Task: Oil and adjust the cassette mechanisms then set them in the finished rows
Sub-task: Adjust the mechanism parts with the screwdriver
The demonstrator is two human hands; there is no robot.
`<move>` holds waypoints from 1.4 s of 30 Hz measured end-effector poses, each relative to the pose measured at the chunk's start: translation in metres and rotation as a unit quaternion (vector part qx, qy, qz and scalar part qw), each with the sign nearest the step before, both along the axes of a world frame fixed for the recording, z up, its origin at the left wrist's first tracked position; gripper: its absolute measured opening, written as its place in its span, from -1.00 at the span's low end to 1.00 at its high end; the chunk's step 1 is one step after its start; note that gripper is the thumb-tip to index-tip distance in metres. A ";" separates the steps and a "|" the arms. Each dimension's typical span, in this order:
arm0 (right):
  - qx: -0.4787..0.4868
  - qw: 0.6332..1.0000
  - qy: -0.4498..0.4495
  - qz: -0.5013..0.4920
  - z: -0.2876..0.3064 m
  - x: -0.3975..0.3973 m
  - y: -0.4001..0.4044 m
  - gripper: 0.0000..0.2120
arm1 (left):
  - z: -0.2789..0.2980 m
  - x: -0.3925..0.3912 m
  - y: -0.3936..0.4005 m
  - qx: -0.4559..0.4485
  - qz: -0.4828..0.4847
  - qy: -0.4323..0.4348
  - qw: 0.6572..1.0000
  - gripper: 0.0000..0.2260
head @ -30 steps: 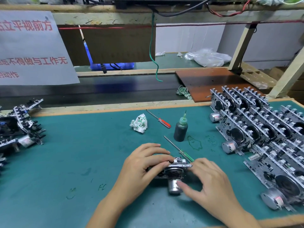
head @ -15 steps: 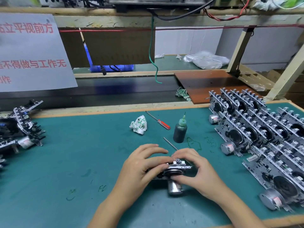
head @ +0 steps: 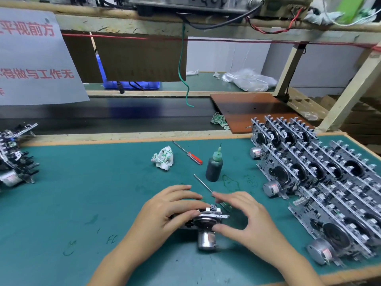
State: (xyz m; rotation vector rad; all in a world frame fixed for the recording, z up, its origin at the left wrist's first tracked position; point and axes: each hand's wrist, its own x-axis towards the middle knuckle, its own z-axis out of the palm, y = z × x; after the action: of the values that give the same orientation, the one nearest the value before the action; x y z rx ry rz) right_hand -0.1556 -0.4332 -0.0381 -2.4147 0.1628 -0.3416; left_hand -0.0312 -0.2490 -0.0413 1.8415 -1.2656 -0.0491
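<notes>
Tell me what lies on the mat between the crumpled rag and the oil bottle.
In the head view, the red-handled screwdriver lies between the crumpled rag and the oil bottle.

I see even, fairly bright overhead light on the green bench mat (head: 82, 193), soft shadows under my hands, slight motion blur there, and wide-angle bending at the edges.
</notes>
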 end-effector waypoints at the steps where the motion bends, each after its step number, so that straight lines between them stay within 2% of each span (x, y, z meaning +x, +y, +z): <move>1: -0.064 0.998 0.012 0.006 -0.002 -0.003 -0.001 -0.46 | 0.001 0.000 0.000 0.003 -0.001 -0.001 1.000 -0.76; 2: -0.104 0.994 0.036 0.023 -0.003 -0.006 0.000 -0.43 | 0.002 0.000 0.001 0.006 -0.003 0.001 1.000 -0.75; 5: -0.132 0.986 0.081 0.062 -0.002 -0.009 -0.002 -0.33 | 0.004 0.000 0.003 0.021 -0.017 0.013 1.000 -0.72; 10: -0.180 0.972 0.119 0.090 0.000 -0.011 -0.002 -0.33 | 0.008 -0.002 0.004 0.030 -0.017 0.020 0.999 -0.74; 12: -0.151 0.982 0.090 0.062 0.008 -0.011 -0.001 -0.36 | 0.012 -0.003 0.004 0.031 -0.025 0.027 0.999 -0.71; 14: -0.108 0.994 -0.011 0.023 0.018 -0.010 -0.001 -0.51 | 0.016 -0.002 0.007 0.027 -0.030 0.028 0.999 -0.68; 15: -0.116 0.991 -0.060 0.011 0.024 -0.008 0.001 -0.62 | 0.017 -0.001 0.010 0.021 -0.023 0.022 0.999 -0.66; 17: -0.203 0.972 -0.114 0.015 0.035 0.000 0.009 -0.69 | 0.022 0.002 0.017 0.009 0.008 -0.003 1.000 -0.68; 20: -0.348 0.930 -0.106 0.060 0.046 0.014 0.018 -0.62 | 0.028 0.007 0.027 0.010 0.047 -0.054 0.997 -0.80; 25: -0.442 0.886 -0.093 0.106 0.049 0.023 0.016 -0.62 | 0.040 0.007 0.025 0.063 0.023 -0.112 0.991 -0.76; 27: -0.452 0.882 -0.090 0.101 0.053 0.019 0.013 -0.63 | 0.048 0.007 0.021 0.093 0.003 -0.158 0.983 -0.74; 29: -0.428 0.894 -0.101 0.091 0.058 0.012 0.005 -0.64 | 0.059 0.004 0.010 0.100 -0.017 -0.191 0.976 -0.74; 32: -0.359 0.921 -0.129 0.081 0.073 -0.008 -0.015 -0.66 | 0.087 -0.001 -0.020 0.081 -0.049 -0.248 0.964 -0.75; 37: -0.326 0.933 -0.150 -0.014 0.119 -0.050 -0.070 -0.65 | 0.148 -0.015 -0.102 0.048 -0.122 -0.311 0.942 -0.86; 42: -0.376 0.910 -0.118 -0.128 0.167 -0.087 -0.137 -0.59 | 0.193 -0.033 -0.209 -0.003 -0.165 -0.358 0.919 -0.83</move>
State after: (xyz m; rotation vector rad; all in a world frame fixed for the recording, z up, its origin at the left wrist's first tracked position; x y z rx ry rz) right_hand -0.2431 -0.5703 0.1291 -3.0791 0.2793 -0.9604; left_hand -0.0639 -0.4578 0.1513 1.6687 -2.0661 0.4878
